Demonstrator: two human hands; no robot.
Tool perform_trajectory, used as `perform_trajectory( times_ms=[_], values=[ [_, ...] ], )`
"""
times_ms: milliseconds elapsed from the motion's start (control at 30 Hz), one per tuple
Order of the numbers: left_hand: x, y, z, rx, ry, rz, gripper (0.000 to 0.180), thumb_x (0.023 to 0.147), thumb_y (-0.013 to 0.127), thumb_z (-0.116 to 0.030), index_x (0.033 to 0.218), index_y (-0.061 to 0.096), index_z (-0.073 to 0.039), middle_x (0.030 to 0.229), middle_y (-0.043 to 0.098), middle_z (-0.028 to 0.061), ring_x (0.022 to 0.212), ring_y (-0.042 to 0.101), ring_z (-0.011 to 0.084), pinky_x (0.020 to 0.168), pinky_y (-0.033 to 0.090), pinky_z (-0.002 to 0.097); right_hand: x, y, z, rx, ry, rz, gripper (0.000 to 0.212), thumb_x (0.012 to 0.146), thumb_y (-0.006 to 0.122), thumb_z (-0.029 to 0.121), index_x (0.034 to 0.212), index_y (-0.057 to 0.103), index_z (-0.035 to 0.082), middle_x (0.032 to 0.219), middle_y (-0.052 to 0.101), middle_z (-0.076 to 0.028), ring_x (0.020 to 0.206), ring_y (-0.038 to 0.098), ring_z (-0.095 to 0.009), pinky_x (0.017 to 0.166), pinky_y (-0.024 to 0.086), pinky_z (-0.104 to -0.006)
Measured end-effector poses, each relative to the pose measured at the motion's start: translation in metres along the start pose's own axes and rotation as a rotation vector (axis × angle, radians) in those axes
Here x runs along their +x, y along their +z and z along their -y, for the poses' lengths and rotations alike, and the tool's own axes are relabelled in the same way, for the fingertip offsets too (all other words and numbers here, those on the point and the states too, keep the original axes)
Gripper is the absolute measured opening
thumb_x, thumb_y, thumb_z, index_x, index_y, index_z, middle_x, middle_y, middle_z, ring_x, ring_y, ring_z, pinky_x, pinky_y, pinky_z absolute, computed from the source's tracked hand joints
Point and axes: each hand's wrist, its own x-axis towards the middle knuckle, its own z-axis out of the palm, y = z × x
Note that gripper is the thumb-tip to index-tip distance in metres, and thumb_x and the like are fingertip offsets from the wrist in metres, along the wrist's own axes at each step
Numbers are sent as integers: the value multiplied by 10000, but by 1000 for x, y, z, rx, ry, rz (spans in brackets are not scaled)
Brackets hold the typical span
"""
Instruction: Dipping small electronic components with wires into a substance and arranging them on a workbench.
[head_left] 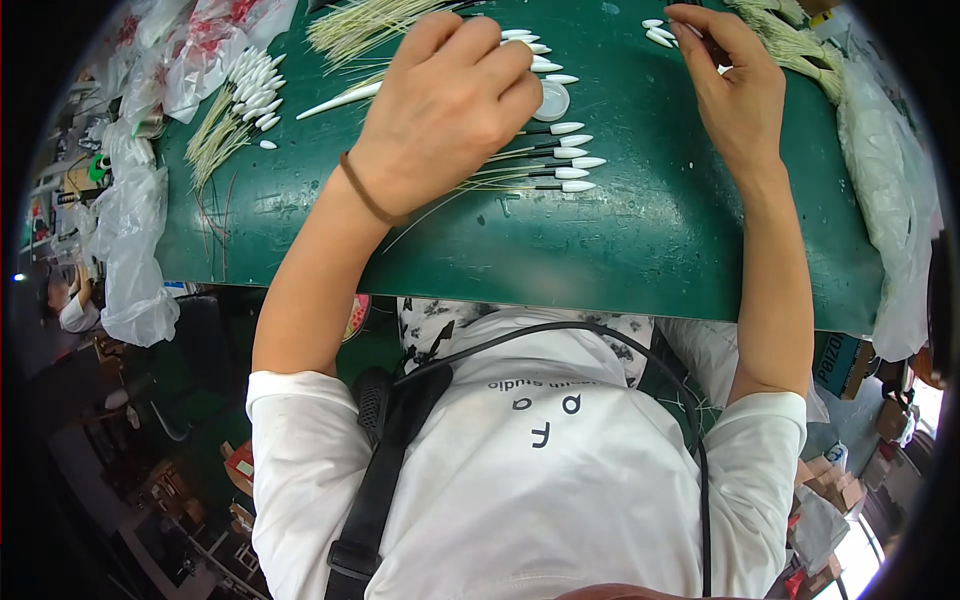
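My left hand [450, 95], a brown band on its wrist, is curled closed over the table; what it holds, if anything, is hidden behind its back. Next to it lies a row of white pointed tips on thin pale stems [572, 153], with dark sleeves below the tips. A small round clear lid or dish [552, 100] sits just right of the hand. My right hand [738, 85] is at the far right, thumb and fingers bent together beside a few loose white tips [657, 33]. Something small and pale shows by its fingers, too small to name.
The green table [640, 240] bears a bundle of tipped stems [225, 120] at left and a pale stem bundle [365, 35] at the back. A white tapered tool [340, 100] lies left of my hand. Plastic bags [885, 190] hang over the right edge, near more pale bundles [800, 50].
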Motion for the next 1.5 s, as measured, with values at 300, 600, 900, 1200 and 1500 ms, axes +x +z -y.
perform_trajectory(
  times_ms=[300,600,900,1200,1500],
  values=[
    [-15,12,8,-378,-337,-146,51,849,686,-104,896,697,-118,867,614,4,859,567,215,823,398,386,-16,16,-5,482,310,309,150,889,715,90,1031,721,40,869,706,-19,747,636,-89,704,521,-240],
    [-17,16,8,-595,-471,-148,63,887,678,-101,922,697,-53,843,656,58,791,602,244,733,430,344,-23,34,7,572,303,371,138,849,756,90,972,749,27,899,703,-3,758,602,-68,694,479,-209],
    [-13,15,4,-633,-455,-198,58,886,682,-93,915,702,-47,838,659,65,786,615,234,716,445,330,-23,36,11,585,308,375,133,841,770,134,946,769,51,889,698,20,720,535,-56,649,422,-212],
    [-8,20,-2,-614,-436,-304,38,819,718,-89,828,693,-62,784,636,47,748,602,251,680,437,376,-23,35,10,588,298,368,144,842,773,149,962,772,69,886,698,21,743,536,-71,687,427,-223],
    [-16,35,18,-570,-576,-225,104,863,732,-140,920,734,-53,894,674,63,844,620,234,764,469,332,-13,25,7,362,193,183,240,894,747,215,1122,748,141,1010,646,59,837,520,-45,741,411,-192]
  ],
)
